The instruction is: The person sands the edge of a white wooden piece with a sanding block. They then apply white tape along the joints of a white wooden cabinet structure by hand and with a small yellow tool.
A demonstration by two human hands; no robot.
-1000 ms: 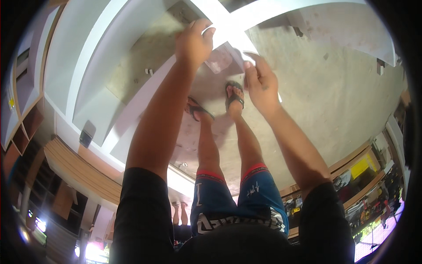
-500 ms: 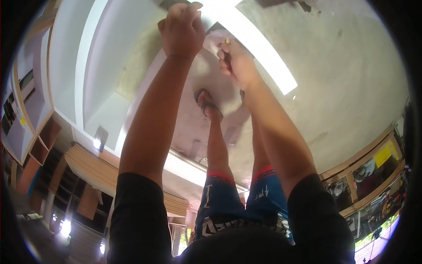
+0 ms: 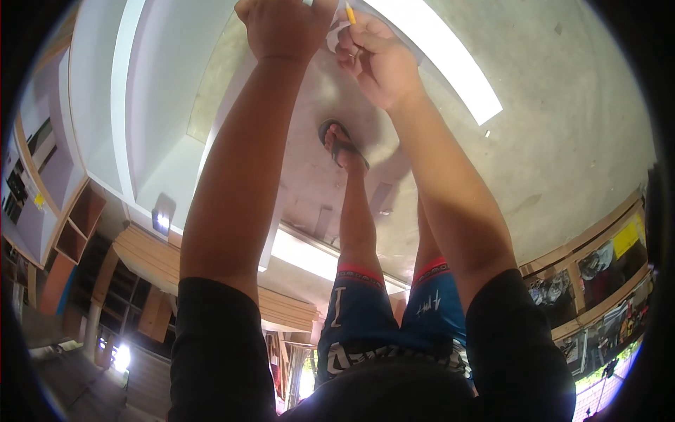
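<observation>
My left hand [image 3: 285, 29] is at the top edge of the view, above a pale panel. Its fingers curl away from me and are partly cut off, so whatever they grip is hidden. Just to its right, my right hand [image 3: 385, 62] is closed around a short yellow pencil [image 3: 351, 14], its pale tip pointing up. Beside the right fingers shows a whitish, partly see-through patch [image 3: 336, 35] that I cannot identify. A long white strip [image 3: 450, 53] runs from the top edge down past the right hand.
Large pale cabinet panels [image 3: 165, 77] stand at the left, with open shelving [image 3: 74, 225] beyond. Stacked wooden boards [image 3: 148, 257] lie lower left. My sandalled foot [image 3: 339, 144] is on the concrete floor [image 3: 562, 141]. A wooden rack [image 3: 576, 285] filled with odds and ends lines the right.
Both hands have moved up in the view, the left partly past the top edge. The yellow pencil shows more clearly in my right hand. The view has shifted slightly.
</observation>
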